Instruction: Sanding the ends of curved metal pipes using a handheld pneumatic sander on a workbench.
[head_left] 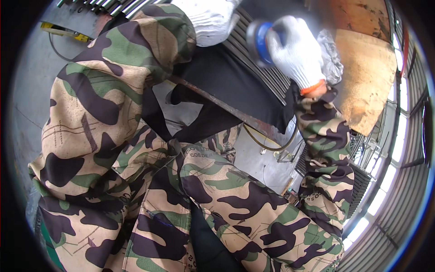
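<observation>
My right hand [297, 52], in a white knit glove with an orange cuff, is closed on a round blue-and-grey object [262, 43]. Motion blurs that object, and its exact kind does not show. It is over a row of thin grey metal rods [258, 56], which lie side by side on a black cloth [213, 75]. At the upper edge is my left hand [210, 25], also in a white glove, beside the left side of the rods. The picture's edge cuts off most of its fingers, so its grip is hidden.
Crumpled grey plastic [331, 56] lies just right of my right hand, in front of brown boards [367, 77]. More metal tubes [124, 7] are at the upper left, near a yellow tool [65, 31]. A hose [272, 147] loops below the table's edge.
</observation>
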`<state>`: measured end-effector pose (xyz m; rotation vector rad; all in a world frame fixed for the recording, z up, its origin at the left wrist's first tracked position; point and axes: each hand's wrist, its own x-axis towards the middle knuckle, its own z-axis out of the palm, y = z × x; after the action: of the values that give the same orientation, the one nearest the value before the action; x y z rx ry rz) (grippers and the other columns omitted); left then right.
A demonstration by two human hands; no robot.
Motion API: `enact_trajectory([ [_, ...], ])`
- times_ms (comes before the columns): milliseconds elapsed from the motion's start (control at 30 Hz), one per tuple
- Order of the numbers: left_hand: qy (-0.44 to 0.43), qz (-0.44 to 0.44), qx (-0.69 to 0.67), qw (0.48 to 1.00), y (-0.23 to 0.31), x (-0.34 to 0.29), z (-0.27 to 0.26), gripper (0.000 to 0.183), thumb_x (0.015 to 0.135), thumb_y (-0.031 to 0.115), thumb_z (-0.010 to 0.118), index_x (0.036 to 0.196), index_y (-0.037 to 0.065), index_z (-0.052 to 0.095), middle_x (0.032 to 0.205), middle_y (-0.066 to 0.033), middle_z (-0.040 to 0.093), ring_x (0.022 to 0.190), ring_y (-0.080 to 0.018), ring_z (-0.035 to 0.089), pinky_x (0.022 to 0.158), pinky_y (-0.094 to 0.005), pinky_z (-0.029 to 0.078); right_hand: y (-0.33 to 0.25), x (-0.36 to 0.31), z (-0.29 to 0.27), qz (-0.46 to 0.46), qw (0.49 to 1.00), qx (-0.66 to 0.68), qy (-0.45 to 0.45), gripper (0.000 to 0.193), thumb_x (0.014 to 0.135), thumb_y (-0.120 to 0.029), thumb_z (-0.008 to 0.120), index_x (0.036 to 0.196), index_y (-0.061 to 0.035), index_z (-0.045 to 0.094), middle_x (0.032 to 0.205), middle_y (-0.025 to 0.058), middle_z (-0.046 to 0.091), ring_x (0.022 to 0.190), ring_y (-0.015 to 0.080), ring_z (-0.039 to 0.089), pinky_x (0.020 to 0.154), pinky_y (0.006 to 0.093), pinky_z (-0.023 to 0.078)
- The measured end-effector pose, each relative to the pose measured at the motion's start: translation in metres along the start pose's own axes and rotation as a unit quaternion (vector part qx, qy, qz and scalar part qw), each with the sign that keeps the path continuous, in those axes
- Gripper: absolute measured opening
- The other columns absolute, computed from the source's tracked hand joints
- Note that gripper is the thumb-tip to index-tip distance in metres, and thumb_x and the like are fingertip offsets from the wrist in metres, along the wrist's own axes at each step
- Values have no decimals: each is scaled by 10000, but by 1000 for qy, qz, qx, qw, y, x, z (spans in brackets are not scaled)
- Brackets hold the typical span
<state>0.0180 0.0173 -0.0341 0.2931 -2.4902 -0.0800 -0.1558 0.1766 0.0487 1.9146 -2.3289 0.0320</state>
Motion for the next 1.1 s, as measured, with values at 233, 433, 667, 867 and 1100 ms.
enact_trajectory([
  [233,28,4,-1,1000,7,16,1,520,897,280,641,1262,-90,648,1318,-275,651,1273,-434,591,1151,-548,386,-1,21,-23,8,998,-22,67,162,855,-198,722,920,-65,657,881,190,654,831,391,676,746,477,557],
  [433,11,18,6,1000,1,11,-3,513,894,286,639,1246,-86,654,1309,-269,655,1281,-430,583,1150,-549,381,8,30,-14,-7,999,-8,53,173,868,-201,716,929,-55,648,871,205,652,812,408,667,738,478,551],
  [667,26,6,-6,1000,4,17,7,505,897,284,629,1250,-77,662,1307,-267,659,1277,-429,587,1148,-549,382,7,3,-14,9,1000,-15,-4,253,911,-316,683,1046,-102,684,989,167,690,911,392,681,837,483,560],
  [867,51,5,-21,998,6,27,12,512,882,282,635,1238,-85,666,1308,-277,658,1291,-430,581,1148,-557,384,27,25,-20,5,999,-37,-8,263,929,-314,666,1045,-79,688,981,194,690,917,399,672,841,480,554],
  [1100,29,14,-19,999,3,30,3,494,897,283,622,1217,-90,666,1297,-271,661,1292,-426,575,1157,-547,374,40,26,-17,-14,998,-60,-1,266,924,-311,687,1043,-73,684,991,196,690,919,402,678,836,485,559],
])
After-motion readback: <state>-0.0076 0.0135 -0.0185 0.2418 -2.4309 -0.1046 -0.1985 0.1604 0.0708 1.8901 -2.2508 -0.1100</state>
